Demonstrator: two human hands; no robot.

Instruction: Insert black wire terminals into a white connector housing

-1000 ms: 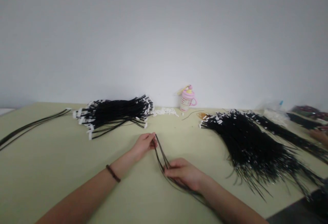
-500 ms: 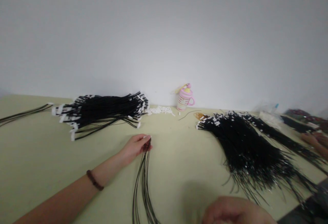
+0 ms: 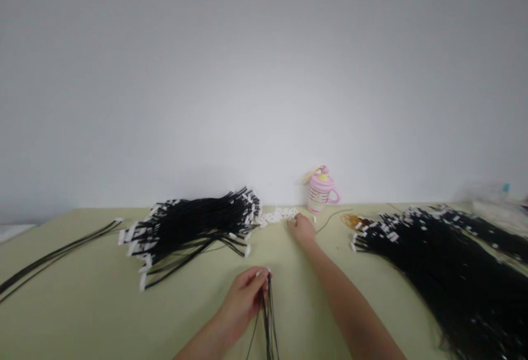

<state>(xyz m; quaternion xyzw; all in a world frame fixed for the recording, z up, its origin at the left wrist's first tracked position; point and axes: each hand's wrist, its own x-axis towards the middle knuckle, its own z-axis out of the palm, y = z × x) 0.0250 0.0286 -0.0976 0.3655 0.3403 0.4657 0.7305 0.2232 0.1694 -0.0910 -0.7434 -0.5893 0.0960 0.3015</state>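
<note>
Near the back edge of the worktop (image 3: 103, 316), right hand (image 3: 302, 230) at white pieces (image 3: 272, 217), finger closure unclear, probably picking, next move wanting a fine pinch; left hand (image 3: 246, 295) pinches black wires (image 3: 266, 324) nearer the front edge.

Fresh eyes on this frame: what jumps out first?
Two black wire heaps with white ends: the left heap and the right heap, which runs out of frame. Between them stands a pink cup. Front centre, the left hand holds some wires; the right hand is at white bits left of the cup.
</note>
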